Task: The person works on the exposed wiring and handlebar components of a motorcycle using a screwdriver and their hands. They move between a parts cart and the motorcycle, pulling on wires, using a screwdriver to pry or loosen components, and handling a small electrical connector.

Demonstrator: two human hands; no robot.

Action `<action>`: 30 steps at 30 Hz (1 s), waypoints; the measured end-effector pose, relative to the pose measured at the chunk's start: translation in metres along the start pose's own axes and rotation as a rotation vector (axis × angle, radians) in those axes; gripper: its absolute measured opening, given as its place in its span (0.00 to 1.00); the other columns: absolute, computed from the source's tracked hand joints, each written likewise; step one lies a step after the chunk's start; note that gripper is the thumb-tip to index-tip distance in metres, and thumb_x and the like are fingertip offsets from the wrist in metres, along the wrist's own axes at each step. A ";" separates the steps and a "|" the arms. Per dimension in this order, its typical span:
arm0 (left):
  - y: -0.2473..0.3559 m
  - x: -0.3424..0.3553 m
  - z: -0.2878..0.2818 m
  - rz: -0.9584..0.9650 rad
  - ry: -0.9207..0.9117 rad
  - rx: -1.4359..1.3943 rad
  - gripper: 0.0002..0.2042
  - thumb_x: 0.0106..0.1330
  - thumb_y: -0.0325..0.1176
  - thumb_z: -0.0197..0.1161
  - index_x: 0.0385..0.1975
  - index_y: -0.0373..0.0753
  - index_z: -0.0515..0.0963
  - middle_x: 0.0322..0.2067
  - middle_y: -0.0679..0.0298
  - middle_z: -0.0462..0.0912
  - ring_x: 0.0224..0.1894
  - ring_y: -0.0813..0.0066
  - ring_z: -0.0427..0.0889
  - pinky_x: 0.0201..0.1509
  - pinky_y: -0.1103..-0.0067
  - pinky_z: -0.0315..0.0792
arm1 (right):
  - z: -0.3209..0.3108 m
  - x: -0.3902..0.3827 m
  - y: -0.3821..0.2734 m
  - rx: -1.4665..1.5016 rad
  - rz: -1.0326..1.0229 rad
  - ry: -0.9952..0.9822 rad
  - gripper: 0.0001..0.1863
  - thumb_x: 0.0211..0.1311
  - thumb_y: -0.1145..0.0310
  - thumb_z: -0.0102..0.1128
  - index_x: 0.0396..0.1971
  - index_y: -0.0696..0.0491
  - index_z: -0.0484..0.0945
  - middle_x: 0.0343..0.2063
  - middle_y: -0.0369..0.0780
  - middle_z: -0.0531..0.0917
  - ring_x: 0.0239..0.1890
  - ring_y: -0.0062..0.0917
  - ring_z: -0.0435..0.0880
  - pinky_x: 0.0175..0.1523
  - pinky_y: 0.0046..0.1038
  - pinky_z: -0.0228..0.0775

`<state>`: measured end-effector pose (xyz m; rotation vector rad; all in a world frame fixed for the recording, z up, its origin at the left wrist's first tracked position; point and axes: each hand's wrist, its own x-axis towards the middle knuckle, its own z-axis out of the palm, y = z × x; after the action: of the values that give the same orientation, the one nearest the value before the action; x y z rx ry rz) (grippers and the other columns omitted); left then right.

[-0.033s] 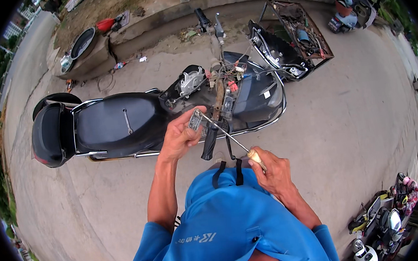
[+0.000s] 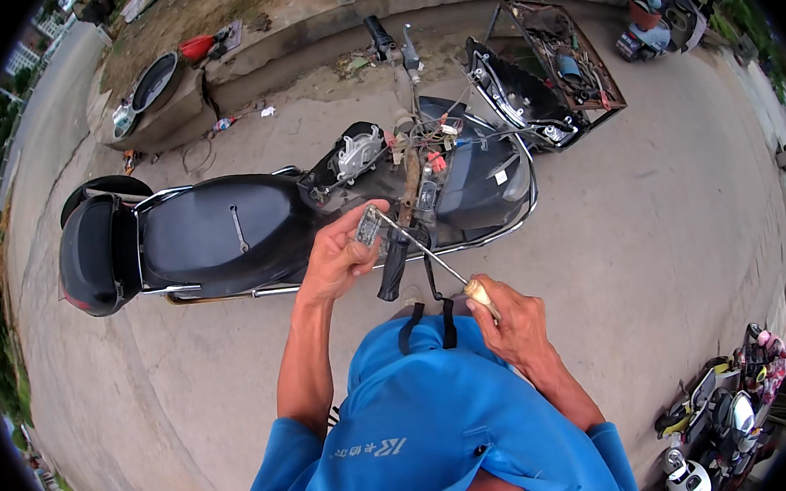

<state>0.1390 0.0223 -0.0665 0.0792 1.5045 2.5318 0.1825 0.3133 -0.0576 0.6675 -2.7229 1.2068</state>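
Between the thumb and fingers of my left hand (image 2: 333, 256) is a small grey rectangular part (image 2: 368, 228) with a worn, dirty face. My right hand (image 2: 515, 322) grips a screwdriver (image 2: 479, 291) by its cream handle. The long shaft slants up to the left, and its tip meets the upper end of the grey part or lies very near it. Just beyond my hands stands a black scooter (image 2: 225, 224) with its front panels off. Bare wires (image 2: 444, 132) and the rusty steering column (image 2: 413, 175) show there. A handlebar grip (image 2: 394, 268) hangs below the screwdriver shaft.
On the scooter seat lies a wrench (image 2: 240, 228). A removed black front panel (image 2: 520, 97) leans by a metal cart of tools (image 2: 572, 56). A low kerb (image 2: 303, 45) runs behind, with a black basin (image 2: 157, 82) at left. Parked scooters (image 2: 724, 404) stand lower right.
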 end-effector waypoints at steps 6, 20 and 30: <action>0.004 -0.001 -0.003 -0.013 -0.021 0.082 0.38 0.59 0.42 0.74 0.64 0.26 0.66 0.22 0.71 0.67 0.20 0.86 0.59 0.21 0.86 0.54 | -0.008 0.005 -0.005 -0.046 -0.002 -0.022 0.16 0.58 0.70 0.67 0.48 0.53 0.80 0.31 0.43 0.86 0.26 0.37 0.86 0.28 0.32 0.76; -0.018 0.005 0.024 0.021 0.015 -0.083 0.37 0.60 0.43 0.74 0.63 0.26 0.67 0.21 0.74 0.62 0.20 0.86 0.57 0.21 0.87 0.53 | 0.035 0.008 -0.012 0.433 0.195 -0.024 0.13 0.69 0.64 0.59 0.46 0.57 0.75 0.26 0.51 0.83 0.28 0.47 0.84 0.32 0.40 0.73; -0.028 -0.014 0.013 -0.082 0.189 0.078 0.32 0.64 0.39 0.70 0.64 0.30 0.66 0.21 0.77 0.65 0.20 0.89 0.58 0.21 0.88 0.53 | 0.058 0.021 0.046 0.380 0.266 0.218 0.14 0.69 0.64 0.57 0.45 0.58 0.75 0.31 0.55 0.83 0.32 0.54 0.82 0.36 0.44 0.73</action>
<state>0.1584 0.0437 -0.0843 -0.2128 1.6379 2.4745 0.1490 0.2910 -0.1237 0.1830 -2.4774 1.7670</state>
